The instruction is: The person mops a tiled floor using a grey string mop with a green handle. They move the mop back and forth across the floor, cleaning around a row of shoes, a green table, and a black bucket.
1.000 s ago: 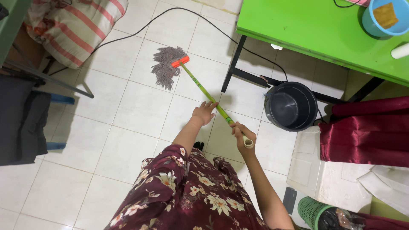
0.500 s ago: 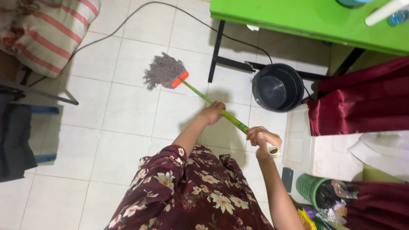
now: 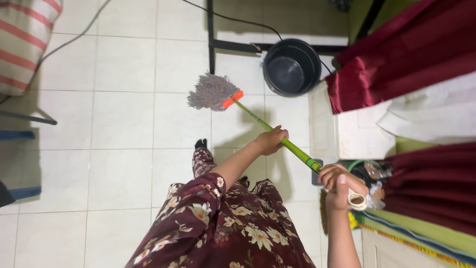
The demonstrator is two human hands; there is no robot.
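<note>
**Head view: both hands on a mop over white floor tiles**

Head camera looks straight down at a person in a dark red flowered dress (image 3: 223, 228) standing on a white tiled floor (image 3: 124, 164). The left hand (image 3: 271, 140) wraps around the middle of a green mop handle (image 3: 295, 150), its grip pressed together around the shaft. The right hand (image 3: 340, 185) closes on the top end of the same handle, thumb laid along it, with the pale end cap (image 3: 357, 200) showing just beyond the fingers. The handle slants from lower right up to upper left, ending in an orange clamp (image 3: 232, 99) that holds the grey string mop head (image 3: 210, 92). The mop head lies spread on the tiles, just ahead of the person's foot (image 3: 201, 144).

A dark round bucket (image 3: 291, 66) stands near the mop head, to its upper right, beside a black table leg (image 3: 210, 37) and its crossbar. A black cable (image 3: 238, 21) runs across the floor behind them. Dark red fabric (image 3: 396, 69) drapes at the right over a white box-like surface (image 3: 362, 134). A red-and-white striped cushion (image 3: 22, 42) sits at the upper left corner. A green mesh basket (image 3: 358, 164) is partly hidden behind the right hand.
</note>
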